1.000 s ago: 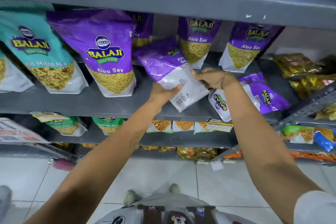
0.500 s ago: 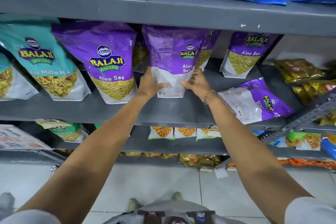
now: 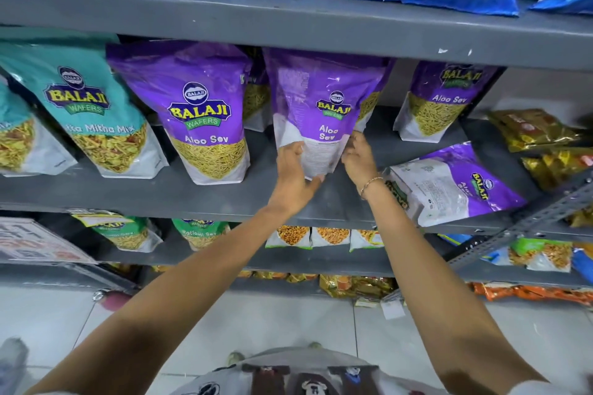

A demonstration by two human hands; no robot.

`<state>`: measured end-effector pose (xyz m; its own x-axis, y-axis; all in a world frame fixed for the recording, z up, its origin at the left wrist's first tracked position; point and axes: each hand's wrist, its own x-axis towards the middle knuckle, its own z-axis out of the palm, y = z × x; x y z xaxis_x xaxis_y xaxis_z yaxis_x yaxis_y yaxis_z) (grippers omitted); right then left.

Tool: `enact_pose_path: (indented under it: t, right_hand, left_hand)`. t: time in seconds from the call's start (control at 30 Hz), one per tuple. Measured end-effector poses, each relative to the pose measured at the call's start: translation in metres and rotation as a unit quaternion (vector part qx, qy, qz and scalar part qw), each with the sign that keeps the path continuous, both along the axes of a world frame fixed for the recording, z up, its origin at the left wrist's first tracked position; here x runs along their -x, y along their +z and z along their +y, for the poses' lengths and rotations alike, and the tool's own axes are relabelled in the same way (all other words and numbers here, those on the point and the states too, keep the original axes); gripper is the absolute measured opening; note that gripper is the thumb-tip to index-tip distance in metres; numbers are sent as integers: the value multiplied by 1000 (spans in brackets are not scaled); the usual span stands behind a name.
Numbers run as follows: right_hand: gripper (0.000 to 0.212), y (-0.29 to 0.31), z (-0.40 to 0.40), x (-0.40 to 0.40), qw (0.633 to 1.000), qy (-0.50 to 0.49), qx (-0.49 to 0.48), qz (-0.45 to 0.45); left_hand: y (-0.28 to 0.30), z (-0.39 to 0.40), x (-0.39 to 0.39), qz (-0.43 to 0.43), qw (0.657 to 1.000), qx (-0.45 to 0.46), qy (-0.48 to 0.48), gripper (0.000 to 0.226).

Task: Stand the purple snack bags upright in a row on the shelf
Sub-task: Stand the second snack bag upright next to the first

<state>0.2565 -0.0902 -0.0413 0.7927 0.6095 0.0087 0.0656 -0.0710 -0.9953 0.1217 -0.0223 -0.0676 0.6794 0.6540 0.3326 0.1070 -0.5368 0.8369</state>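
The left hand (image 3: 296,170) grips the lower left corner of a purple snack bag (image 3: 324,99), fingers curled round its edge. The right hand (image 3: 357,159) curls against the lower right edge, so both hands hold it, narrowly closed. The bag is upright at the middle of the grey metal shelf (image 3: 128,194) — glossy crinkled film, white base. Another purple bag (image 3: 205,112) stands just left; a third (image 3: 449,183) lies flat at right.

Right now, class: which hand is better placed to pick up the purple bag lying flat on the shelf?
Right, probably. The right hand, at the right edge of the upright Aloo Sev bag, has its wrist beside the lying Aloo Sev bag; the left hand grips the far side.
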Motion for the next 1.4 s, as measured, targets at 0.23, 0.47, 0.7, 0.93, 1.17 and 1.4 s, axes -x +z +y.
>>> enact_pose_path:
  t: [0.23,0.47,0.7,0.93,1.17,1.4]
  right_hand:
    - [43,-16,-13,25,1000,0,17,18]
    - [36,-3,-15,-22,994,11,112,-3]
    - [83,15,16,-51,976,180,118,-29]
    - [66,12,27,-40,970,162,172,-63]
    - [64,7,9,-18,980,144,122,-65]
    - [56,-3,-16,-1,984,128,113,-55]
  left_hand:
    - [10,20,-9,-41,984,174,7,123]
    - [7,61,-13,24,983,183,-4,86]
    - [20,93,1,73,981,153,-90,72]
    - [23,73,5,14,996,80,-39,56]
    - [16,58,13,5,998,68,0,70]
    - [2,48,25,-8,996,85,-11,64]
